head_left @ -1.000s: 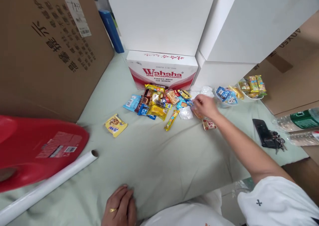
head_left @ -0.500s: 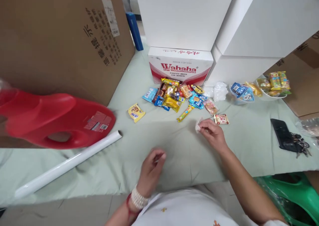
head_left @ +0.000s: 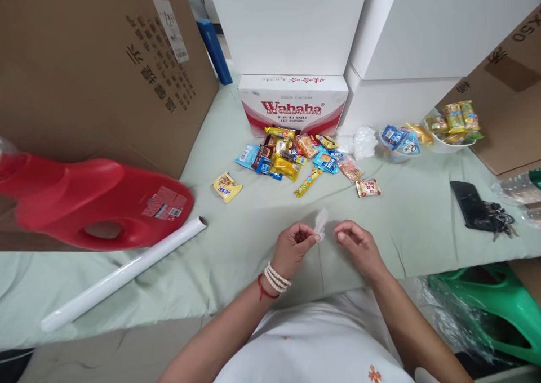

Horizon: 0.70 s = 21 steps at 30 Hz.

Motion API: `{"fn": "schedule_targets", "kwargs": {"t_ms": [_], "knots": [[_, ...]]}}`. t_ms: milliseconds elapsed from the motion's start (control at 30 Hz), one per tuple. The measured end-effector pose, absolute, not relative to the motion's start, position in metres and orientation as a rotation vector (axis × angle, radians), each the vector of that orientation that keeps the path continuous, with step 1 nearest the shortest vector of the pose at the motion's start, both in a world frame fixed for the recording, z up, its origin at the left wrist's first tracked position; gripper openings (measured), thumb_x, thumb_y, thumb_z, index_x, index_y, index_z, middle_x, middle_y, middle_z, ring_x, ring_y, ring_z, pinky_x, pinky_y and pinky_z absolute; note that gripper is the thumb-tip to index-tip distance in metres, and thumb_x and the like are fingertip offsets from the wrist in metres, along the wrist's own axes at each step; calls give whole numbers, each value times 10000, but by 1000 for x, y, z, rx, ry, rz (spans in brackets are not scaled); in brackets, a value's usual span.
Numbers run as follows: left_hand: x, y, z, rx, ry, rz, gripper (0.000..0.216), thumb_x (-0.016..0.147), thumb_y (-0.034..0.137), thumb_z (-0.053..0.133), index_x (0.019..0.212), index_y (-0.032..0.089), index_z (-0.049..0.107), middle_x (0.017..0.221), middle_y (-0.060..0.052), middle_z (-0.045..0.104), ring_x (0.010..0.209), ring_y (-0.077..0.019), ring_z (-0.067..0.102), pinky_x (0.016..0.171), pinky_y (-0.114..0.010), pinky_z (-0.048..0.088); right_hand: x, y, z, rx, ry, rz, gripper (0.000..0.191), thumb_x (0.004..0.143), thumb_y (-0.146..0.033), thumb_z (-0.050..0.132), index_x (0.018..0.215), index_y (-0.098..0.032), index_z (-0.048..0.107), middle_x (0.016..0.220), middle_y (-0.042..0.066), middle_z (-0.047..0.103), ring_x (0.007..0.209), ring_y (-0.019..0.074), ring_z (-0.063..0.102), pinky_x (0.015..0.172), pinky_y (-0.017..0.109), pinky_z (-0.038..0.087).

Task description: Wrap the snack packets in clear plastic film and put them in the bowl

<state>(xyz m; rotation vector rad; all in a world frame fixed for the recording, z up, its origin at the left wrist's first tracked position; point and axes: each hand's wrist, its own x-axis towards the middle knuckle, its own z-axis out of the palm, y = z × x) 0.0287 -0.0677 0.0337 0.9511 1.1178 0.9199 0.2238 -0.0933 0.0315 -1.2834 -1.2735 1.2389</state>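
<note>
A small, crumpled, translucent white plastic bag [head_left: 322, 221] stands up from the pinched thumb and fingers of my left hand [head_left: 295, 246], which wears a beaded bracelet and a red cord. Just right of it, my right hand [head_left: 359, 246] is closed, fingertips together and apart from the bag; I see nothing in it. Beyond both hands lies a pile of wrapped snacks [head_left: 287, 169]. A red-and-white snack packet [head_left: 368, 188] lies above my right hand, and a yellow cookie packet [head_left: 227, 187] sits off to the left.
Behind the snacks is a Wahaha carton [head_left: 293, 110], with more white plastic bags [head_left: 364, 143] and two snack-filled bowls [head_left: 454, 145] to its right. A phone [head_left: 470, 204] with keys lies farther right. On the left are a red jug [head_left: 139, 203], a white tube [head_left: 127, 273] and a cardboard box [head_left: 97, 73].
The plastic bag has passed from my right hand to my left. My left hand has moved up and right, and my right hand has come down toward it. The view has shifted slightly.
</note>
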Motion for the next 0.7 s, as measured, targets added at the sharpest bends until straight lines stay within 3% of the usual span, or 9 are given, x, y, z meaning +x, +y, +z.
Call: {"fn": "schedule_targets", "kwargs": {"t_ms": [133, 367, 500, 600, 700], "knots": [[28, -77, 36, 1080, 1134, 907, 369, 686, 442, 853, 667, 162, 613, 586, 51, 525, 567, -78, 407, 555, -220, 316, 200, -88, 36, -1199, -1143, 1460, 284, 868, -498, 746, 895, -221, 691, 844, 15, 624, 785, 158, 547, 736, 269, 459], [-6, -82, 32, 678, 1041, 975, 524, 583, 478, 936, 704, 198, 510, 530, 113, 404, 472, -42, 268, 469, -195, 195, 226, -86, 34, -1181, -781, 1643, 396, 734, -523, 858, 772, -200, 632, 723, -17, 544, 649, 115, 466, 609, 234, 402], [-18, -90, 26, 660, 1042, 959, 521, 588, 453, 938, 699, 196, 498, 554, 104, 423, 491, -46, 307, 478, -188, 221, 255, -100, 26, -1384, -809, 1490, 409, 725, -537, 861, 816, -201, 646, 758, -9, 552, 648, 112, 461, 588, 233, 394], [-10, -95, 22, 818, 1094, 973, 477, 619, 433, 916, 680, 186, 512, 615, 68, 489, 572, -69, 396, 543, -193, 307, 255, -108, 30, -1561, -810, 1274, 429, 764, -600, 808, 838, -215, 634, 710, -23, 526, 583, 102, 400, 505, 224, 325], [3, -98, 24, 1110, 1139, 953, 382, 724, 394, 839, 657, 185, 526, 623, 54, 485, 580, -84, 392, 565, -215, 321, 234, -109, 43, -1495, -839, 1510, 547, 842, -745, 627, 868, -200, 655, 754, 15, 584, 553, 104, 412, 440, 228, 264]]}}
